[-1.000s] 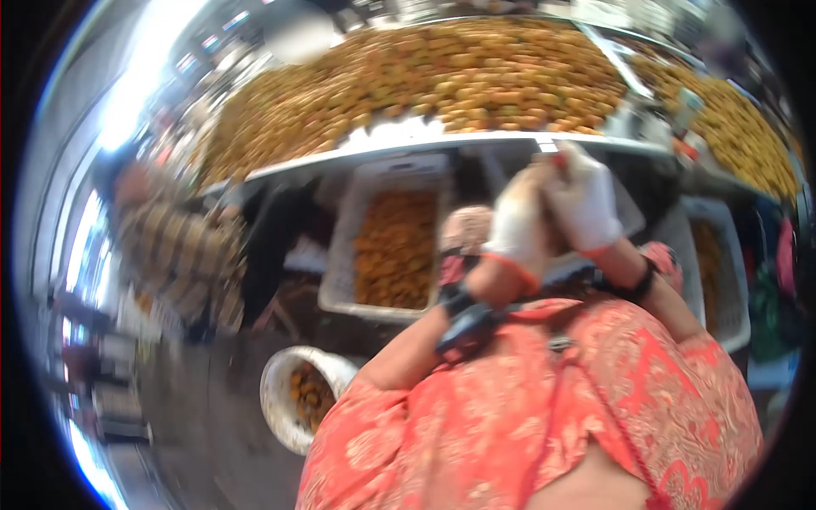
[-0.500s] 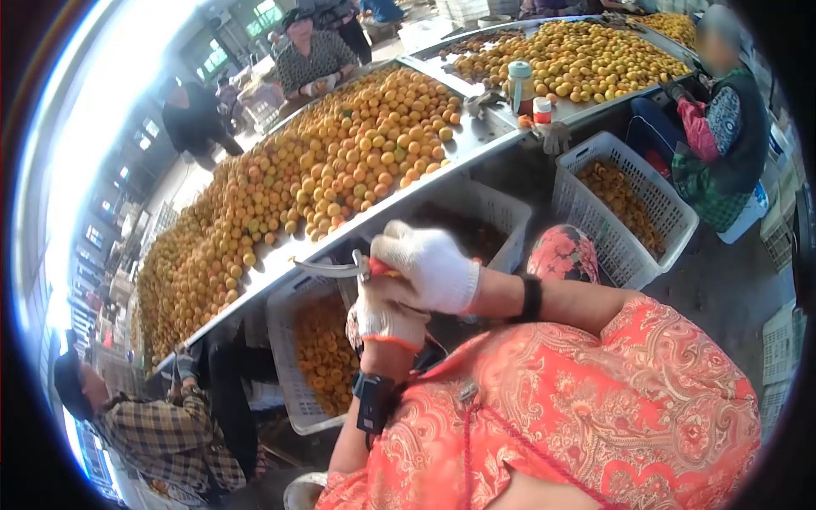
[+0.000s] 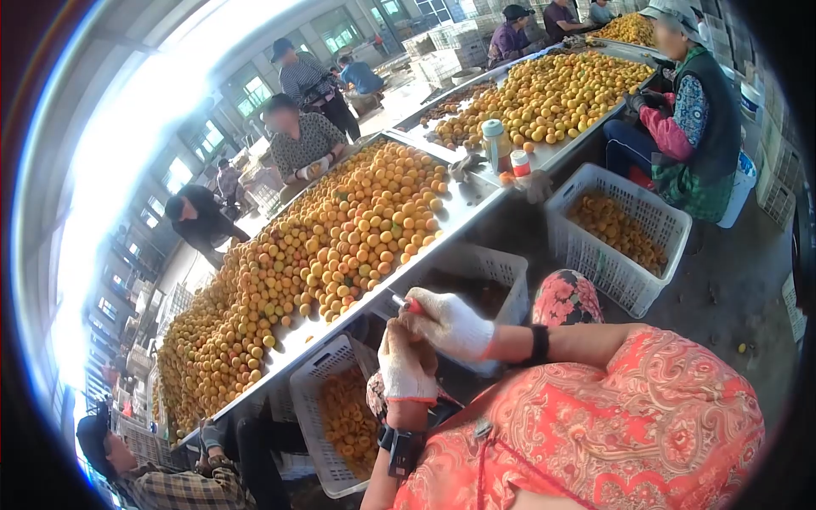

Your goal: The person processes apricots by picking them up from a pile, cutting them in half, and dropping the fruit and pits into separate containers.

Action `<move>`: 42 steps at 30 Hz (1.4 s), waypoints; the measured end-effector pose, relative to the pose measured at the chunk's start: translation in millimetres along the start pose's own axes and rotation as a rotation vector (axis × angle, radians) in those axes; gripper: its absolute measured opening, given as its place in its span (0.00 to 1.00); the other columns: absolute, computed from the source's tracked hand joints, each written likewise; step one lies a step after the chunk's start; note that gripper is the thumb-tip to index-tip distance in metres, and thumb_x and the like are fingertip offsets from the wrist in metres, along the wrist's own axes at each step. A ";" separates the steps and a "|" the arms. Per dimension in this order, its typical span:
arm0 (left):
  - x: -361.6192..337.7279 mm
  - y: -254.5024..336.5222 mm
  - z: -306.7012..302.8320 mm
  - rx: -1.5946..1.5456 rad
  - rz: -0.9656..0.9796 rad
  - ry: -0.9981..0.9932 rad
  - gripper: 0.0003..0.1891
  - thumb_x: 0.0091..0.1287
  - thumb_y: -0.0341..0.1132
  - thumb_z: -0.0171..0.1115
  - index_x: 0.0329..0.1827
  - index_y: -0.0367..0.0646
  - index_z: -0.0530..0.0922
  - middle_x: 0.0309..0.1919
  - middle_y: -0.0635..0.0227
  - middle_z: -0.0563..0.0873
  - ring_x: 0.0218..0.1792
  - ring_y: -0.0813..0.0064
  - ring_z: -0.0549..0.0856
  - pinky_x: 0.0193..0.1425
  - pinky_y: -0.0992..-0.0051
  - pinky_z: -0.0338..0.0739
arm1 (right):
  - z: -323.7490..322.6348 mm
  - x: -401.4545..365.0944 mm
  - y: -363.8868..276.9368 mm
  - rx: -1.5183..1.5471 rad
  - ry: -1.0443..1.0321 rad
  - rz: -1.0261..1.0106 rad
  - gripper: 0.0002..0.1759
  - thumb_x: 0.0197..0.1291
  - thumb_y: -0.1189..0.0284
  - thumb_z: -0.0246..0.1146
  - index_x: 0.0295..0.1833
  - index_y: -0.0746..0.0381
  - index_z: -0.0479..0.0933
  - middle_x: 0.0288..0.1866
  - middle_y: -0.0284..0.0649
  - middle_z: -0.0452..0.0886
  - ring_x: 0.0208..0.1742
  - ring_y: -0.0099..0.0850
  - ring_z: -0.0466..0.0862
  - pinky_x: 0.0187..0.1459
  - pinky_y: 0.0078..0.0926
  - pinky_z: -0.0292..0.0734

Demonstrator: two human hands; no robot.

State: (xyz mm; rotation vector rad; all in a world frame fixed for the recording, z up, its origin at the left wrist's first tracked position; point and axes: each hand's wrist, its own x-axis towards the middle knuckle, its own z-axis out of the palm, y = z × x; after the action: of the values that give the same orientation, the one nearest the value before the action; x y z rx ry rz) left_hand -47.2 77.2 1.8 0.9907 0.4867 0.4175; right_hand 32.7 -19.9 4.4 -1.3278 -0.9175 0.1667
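Right hand (image 3: 450, 325) grips a red-handled tool (image 3: 413, 307) just short of the fruit table (image 3: 466, 202)

The gloved right hand is closed around the tool's handle, its short metal tip pointing towards the table's front edge. The gloved left hand (image 3: 406, 371) is just beside it, fingers curled inward; whether it is closed on anything, I cannot tell.

Both hands are in the gap between the lap and the table, whose metal edge slants across in front of them. Beyond a narrow bare strip, the heaped fruit (image 3: 340, 242) limits room that way. Below, a left crate (image 3: 308, 425), a middle crate (image 3: 518, 274) and a right crate (image 3: 614, 276) take up much of the space, and a floral knee (image 3: 568, 299) rises beside the right forearm. The widest open room is the floor (image 3: 718, 314) to the right.

The right hand and forearm hide part of the middle crate, whose inside is dark, perhaps holding brownish pieces. The left hand and arm overlap the left crate's side. At lower left, the dark round border cuts off a person in plaid (image 3: 183, 489).
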 end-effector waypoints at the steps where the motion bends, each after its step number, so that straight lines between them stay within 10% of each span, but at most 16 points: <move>1: -1.8 0.1 2.0 0.000 -0.025 0.025 0.17 0.74 0.53 0.56 0.34 0.52 0.72 0.14 0.75 0.70 0.11 0.78 0.67 0.14 0.78 0.54 | -2.3 -0.3 -2.6 -0.163 -0.014 -0.046 0.06 0.70 0.72 0.60 0.43 0.62 0.71 0.31 0.45 0.77 0.32 0.32 0.79 0.39 0.32 0.76; 4: -5.5 5.0 5.2 -0.211 -0.211 0.080 0.18 0.73 0.57 0.55 0.34 0.56 0.73 0.13 0.75 0.68 0.10 0.78 0.64 0.15 0.75 0.51 | -3.6 -2.3 -5.0 -0.155 -0.051 -0.135 0.06 0.70 0.72 0.60 0.43 0.61 0.71 0.31 0.44 0.79 0.33 0.33 0.82 0.38 0.31 0.77; 5: -13.4 8.6 6.8 -0.182 -0.259 0.062 0.16 0.73 0.59 0.54 0.43 0.59 0.78 0.28 0.78 0.81 0.25 0.81 0.78 0.27 0.78 0.67 | -4.6 -3.2 -3.9 -0.163 -0.063 -0.142 0.06 0.70 0.71 0.60 0.43 0.61 0.71 0.31 0.43 0.80 0.34 0.33 0.84 0.38 0.31 0.77; 12: -17.0 9.8 7.5 -0.180 -0.368 -0.003 0.16 0.74 0.58 0.52 0.38 0.58 0.75 0.20 0.78 0.75 0.16 0.78 0.67 0.21 0.75 0.57 | -15.2 -4.1 5.7 -0.028 -0.169 -0.121 0.08 0.74 0.68 0.56 0.44 0.62 0.71 0.32 0.39 0.80 0.35 0.28 0.82 0.40 0.29 0.78; 18: -1.4 3.0 9.7 -0.055 -0.189 0.029 0.15 0.76 0.52 0.51 0.35 0.55 0.75 0.17 0.77 0.72 0.15 0.79 0.69 0.18 0.79 0.58 | -18.4 0.0 18.6 0.118 -0.150 -0.064 0.08 0.73 0.69 0.57 0.43 0.63 0.72 0.33 0.38 0.77 0.37 0.24 0.79 0.42 0.29 0.77; 21: -0.9 5.4 7.3 -0.060 -0.259 0.052 0.13 0.76 0.50 0.52 0.37 0.55 0.75 0.20 0.76 0.75 0.17 0.80 0.72 0.19 0.81 0.63 | -24.1 1.6 16.4 -0.245 -0.159 -0.083 0.10 0.64 0.68 0.65 0.45 0.60 0.73 0.35 0.51 0.80 0.39 0.52 0.82 0.40 0.40 0.78; 36: -8.0 -3.3 -1.7 0.012 -0.026 -0.004 0.10 0.76 0.41 0.54 0.45 0.46 0.78 0.23 0.72 0.78 0.11 0.83 0.71 0.10 0.83 0.59 | -27.4 0.0 -11.2 -0.505 -0.300 -0.029 0.15 0.60 0.66 0.64 0.47 0.62 0.71 0.33 0.54 0.82 0.39 0.56 0.84 0.38 0.48 0.78; 42: -4.4 -1.9 -9.5 0.043 -0.014 -0.172 0.09 0.75 0.38 0.54 0.47 0.41 0.77 0.26 0.67 0.80 0.14 0.80 0.75 0.12 0.83 0.60 | -12.8 1.1 22.6 -0.612 -0.089 -0.167 0.07 0.61 0.77 0.62 0.44 0.62 0.74 0.33 0.48 0.82 0.35 0.43 0.86 0.35 0.33 0.78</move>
State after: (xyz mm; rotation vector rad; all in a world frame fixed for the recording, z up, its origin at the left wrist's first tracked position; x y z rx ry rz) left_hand -56.0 80.4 -3.3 1.0541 0.3487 0.3069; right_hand 50.5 -22.5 -14.4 -1.8028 -1.2053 -0.2053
